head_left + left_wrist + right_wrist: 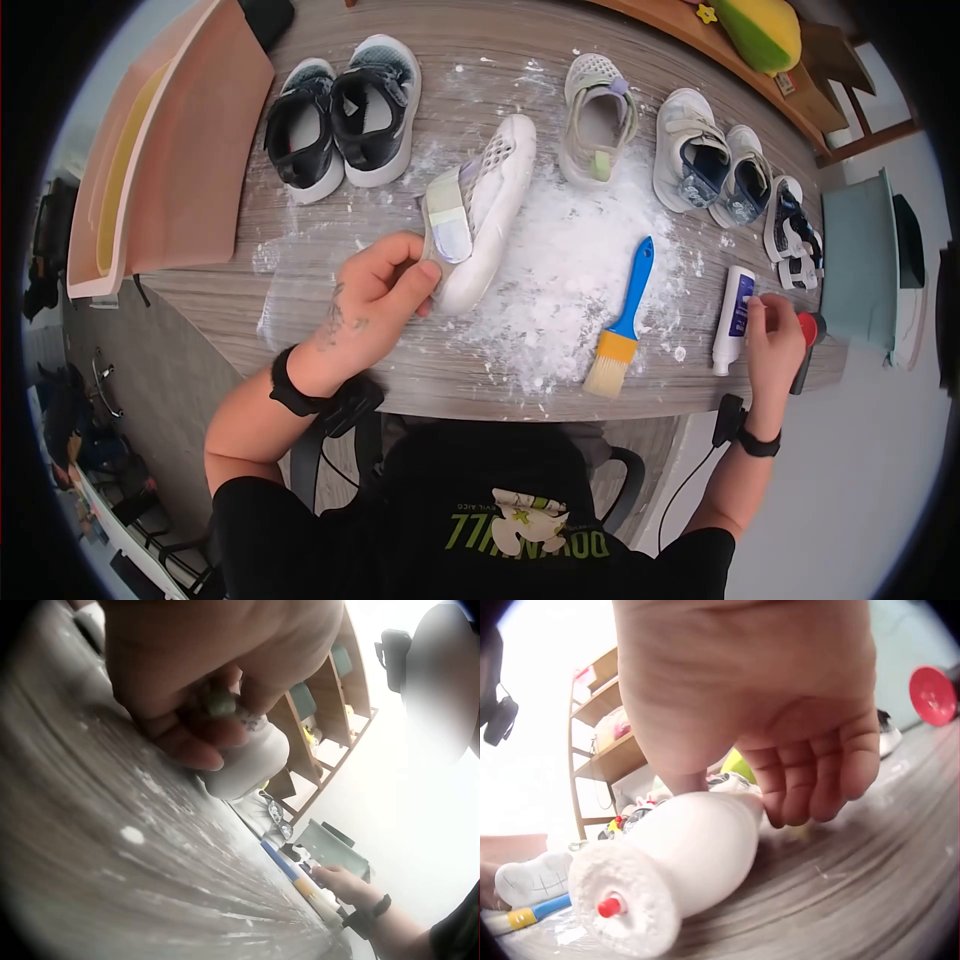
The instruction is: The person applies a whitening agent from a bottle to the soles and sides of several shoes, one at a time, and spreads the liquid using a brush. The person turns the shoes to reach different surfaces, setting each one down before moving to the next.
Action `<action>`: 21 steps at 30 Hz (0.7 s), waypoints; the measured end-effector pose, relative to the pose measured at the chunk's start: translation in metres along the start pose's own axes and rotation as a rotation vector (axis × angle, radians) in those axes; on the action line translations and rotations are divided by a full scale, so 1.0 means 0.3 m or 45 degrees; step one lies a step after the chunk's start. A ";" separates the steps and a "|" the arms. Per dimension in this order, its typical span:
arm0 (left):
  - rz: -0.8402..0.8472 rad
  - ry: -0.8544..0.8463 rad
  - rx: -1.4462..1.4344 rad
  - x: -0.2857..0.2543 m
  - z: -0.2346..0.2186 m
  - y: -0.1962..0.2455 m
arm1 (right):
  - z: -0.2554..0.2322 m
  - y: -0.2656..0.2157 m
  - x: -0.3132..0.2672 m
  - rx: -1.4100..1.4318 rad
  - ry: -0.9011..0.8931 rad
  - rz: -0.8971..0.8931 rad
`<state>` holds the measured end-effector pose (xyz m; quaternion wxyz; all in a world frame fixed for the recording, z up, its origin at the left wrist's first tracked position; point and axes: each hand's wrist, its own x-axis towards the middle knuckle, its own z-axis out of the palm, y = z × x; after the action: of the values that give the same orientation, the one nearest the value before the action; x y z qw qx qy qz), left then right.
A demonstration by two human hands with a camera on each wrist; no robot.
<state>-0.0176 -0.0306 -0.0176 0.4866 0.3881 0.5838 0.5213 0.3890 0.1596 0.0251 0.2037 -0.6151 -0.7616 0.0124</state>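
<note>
In the head view my left hand (365, 305) pinches a white slip-on shoe (500, 215) at the heel, thumb on the near side. The shoe is tilted, its toe pointing away and its pale green and silvery strap facing up-left. Fingers hide its heel end in the left wrist view. A white tube (733, 320) with a purple label lies on the table; my right hand (775, 345) pinches its right side. In the right wrist view the thumb is behind the tube (697, 847) and the curled fingers are right of it. Its near end has a red tip.
White powder (560, 280) covers the table's middle, with a blue-handled brush (630, 310) on it. The matching shoe (598, 125) stands beyond. Black shoes (350, 120) are at left, white shoes (690, 145) at right. A pink bin (190, 140) and a green bin (860, 265) flank them.
</note>
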 end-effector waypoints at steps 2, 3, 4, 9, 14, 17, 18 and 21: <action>-0.021 0.003 0.005 -0.001 0.001 0.008 | -0.019 -0.046 -0.021 0.145 0.005 -0.067; -0.021 0.002 -0.006 -0.001 0.003 0.011 | -0.022 -0.081 -0.038 0.198 -0.041 -0.081; -0.018 -0.002 -0.016 0.000 0.004 0.013 | -0.023 -0.124 -0.052 0.250 -0.084 -0.091; -0.034 -0.019 -0.015 -0.002 -0.007 0.009 | 0.030 -0.312 -0.072 0.140 -0.443 -0.253; -0.030 -0.032 -0.017 -0.003 -0.012 0.015 | 0.096 -0.375 -0.043 -0.091 -0.612 -0.373; -0.021 -0.036 -0.037 -0.002 -0.012 0.012 | 0.110 -0.382 -0.028 0.019 -0.682 -0.321; -0.026 -0.035 -0.043 -0.001 -0.012 0.009 | 0.110 -0.391 -0.029 0.011 -0.680 -0.313; -0.018 -0.015 -0.036 -0.005 -0.007 -0.001 | 0.115 -0.428 -0.049 0.001 -0.680 -0.300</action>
<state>-0.0191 -0.0326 -0.0178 0.4992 0.3800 0.5762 0.5237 0.2606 0.1227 0.0238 -0.0038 -0.4972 -0.8545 0.1505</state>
